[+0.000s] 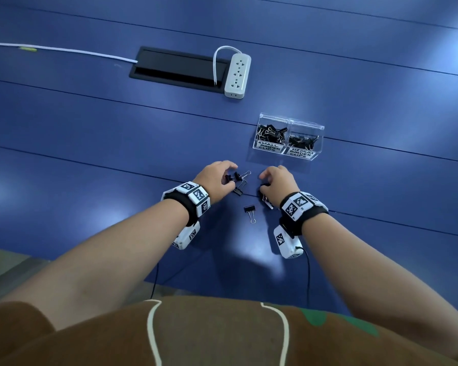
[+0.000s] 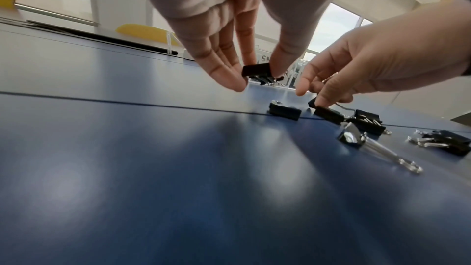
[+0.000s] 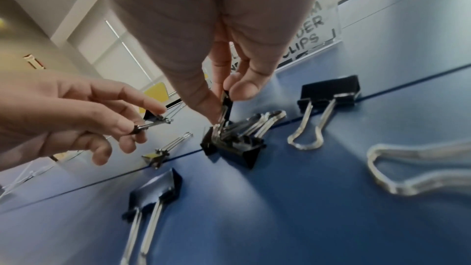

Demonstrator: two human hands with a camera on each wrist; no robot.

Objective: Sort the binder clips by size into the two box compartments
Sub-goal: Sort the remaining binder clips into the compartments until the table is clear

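The blue table [image 1: 90,133] carries loose binder clips [image 1: 250,210] between and under the hands, a clear box [image 1: 286,151] beyond them, and a power strip [image 1: 237,75] farther off.

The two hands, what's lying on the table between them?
In the head view, a few loose binder clips lie between the left hand and right hand.

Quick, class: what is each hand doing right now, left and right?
Left hand: pinching a small binder clip above the table.
Right hand: pinching a binder clip's handle in the pile.

1 box [image 1: 319,127], 2 compts [image 1: 269,148], ~7 loose clips [image 1: 249,209], 1 pwr strip [image 1: 237,75]
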